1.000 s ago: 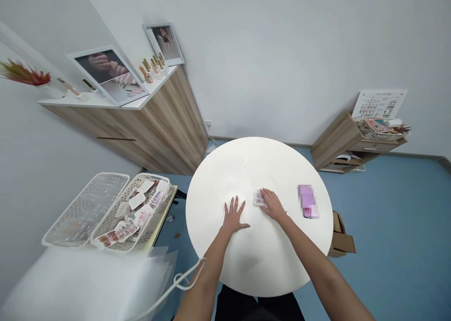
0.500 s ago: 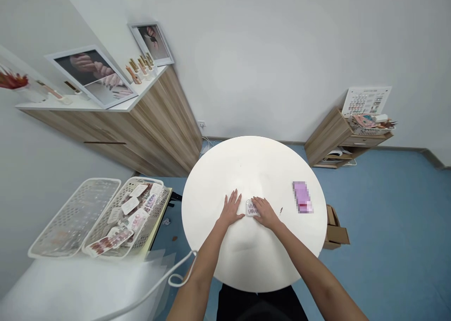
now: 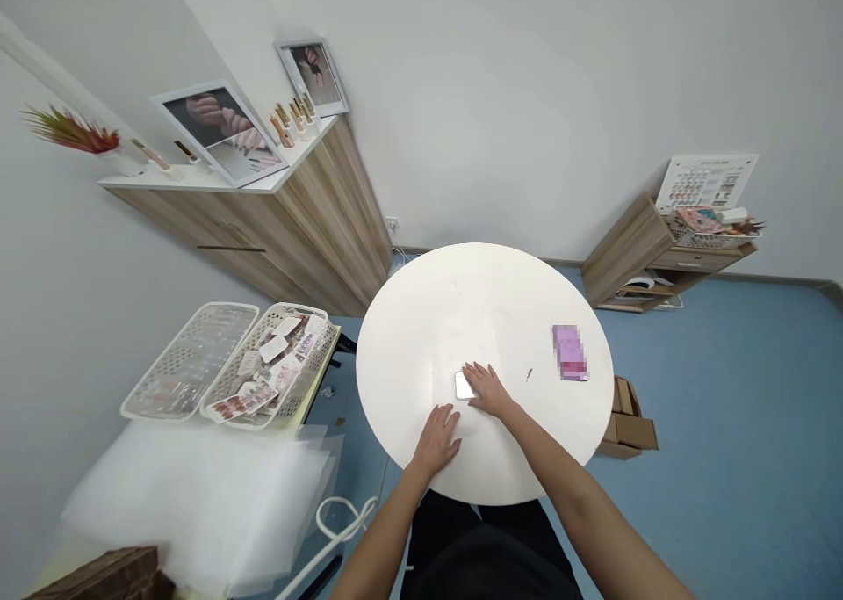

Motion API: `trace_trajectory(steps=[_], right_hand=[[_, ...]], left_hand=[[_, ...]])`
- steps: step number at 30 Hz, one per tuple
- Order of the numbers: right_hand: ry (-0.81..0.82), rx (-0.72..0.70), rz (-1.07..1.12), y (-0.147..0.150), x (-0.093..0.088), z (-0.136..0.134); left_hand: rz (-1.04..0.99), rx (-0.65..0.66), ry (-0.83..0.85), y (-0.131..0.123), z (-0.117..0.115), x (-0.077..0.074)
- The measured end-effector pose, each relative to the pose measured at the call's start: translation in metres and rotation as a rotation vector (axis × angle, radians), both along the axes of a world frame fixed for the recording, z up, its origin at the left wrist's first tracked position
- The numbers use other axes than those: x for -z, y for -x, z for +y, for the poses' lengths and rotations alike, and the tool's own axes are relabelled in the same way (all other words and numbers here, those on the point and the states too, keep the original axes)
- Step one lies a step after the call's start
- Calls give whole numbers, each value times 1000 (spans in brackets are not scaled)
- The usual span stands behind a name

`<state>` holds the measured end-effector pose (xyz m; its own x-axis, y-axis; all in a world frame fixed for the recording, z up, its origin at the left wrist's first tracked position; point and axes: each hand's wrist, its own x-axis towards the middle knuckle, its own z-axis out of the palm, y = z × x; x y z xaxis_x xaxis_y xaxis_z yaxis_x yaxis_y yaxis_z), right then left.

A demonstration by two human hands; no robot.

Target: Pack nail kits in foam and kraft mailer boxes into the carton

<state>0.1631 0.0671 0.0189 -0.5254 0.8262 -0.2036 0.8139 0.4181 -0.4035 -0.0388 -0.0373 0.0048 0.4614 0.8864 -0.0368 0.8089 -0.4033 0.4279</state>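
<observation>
A small flat press-on nail case (image 3: 464, 386) rests near the middle of the round white table (image 3: 408, 319), showing a plain white face with a grey rim. My right hand (image 3: 487, 391) holds it at its right side, fingers along the far edge and thumb at the near edge. Lower left of the case, my left hand (image 3: 435, 439) lies on the tabletop with fingers apart, holding nothing. To the right of my right hand is a small dark sliver (image 3: 529, 374), too small to name. Farther right lies a blurred purple item (image 3: 570, 352).
Left of the table, two white plastic baskets stand side by side; the right basket (image 3: 220, 400) holds packaged nail sets. Clear sheets (image 3: 198, 495) and a white cable (image 3: 322, 554) are nearby. A wooden cabinet (image 3: 335, 222), a small shelf (image 3: 619, 253) and a cardboard box (image 3: 629, 429) surround the table.
The case showed pinkish nails and now shows a white face. My left hand has drawn back toward me, away from the case. The whole view has shifted slightly.
</observation>
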Motion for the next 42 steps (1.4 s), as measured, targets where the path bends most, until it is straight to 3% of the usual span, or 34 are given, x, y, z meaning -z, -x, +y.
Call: trace_trajectory(steps=[6, 11, 16, 21, 26, 31, 35, 37, 42], right_hand=[[-178, 46, 115, -22, -7, -49], [-188, 0, 42, -40, -4, -88], [-129, 71, -80, -42, -7, -102], [64, 355, 135, -48, -14, -93], [188, 660, 282, -54, -20, -56], [252, 759, 224, -50, -18, -31], [255, 775, 169, -45, -15, -25], [237, 772, 155, -44, -12, -25], [191, 758, 146, -44, -4, -23]], left_hand=[[39, 6, -11, -9, 11, -11], [-75, -27, 0, -8, 17, -18], [-146, -6, 114, 0, 3, -27], [-328, -185, 244, 7, 5, -41], [-328, -397, 247, 3, 38, -41], [-245, -513, 164, -9, 64, -25], [-177, -563, 38, -16, 60, -22], [-107, -477, -95, -20, 52, -22], [93, 72, -279, -30, 30, -10]])
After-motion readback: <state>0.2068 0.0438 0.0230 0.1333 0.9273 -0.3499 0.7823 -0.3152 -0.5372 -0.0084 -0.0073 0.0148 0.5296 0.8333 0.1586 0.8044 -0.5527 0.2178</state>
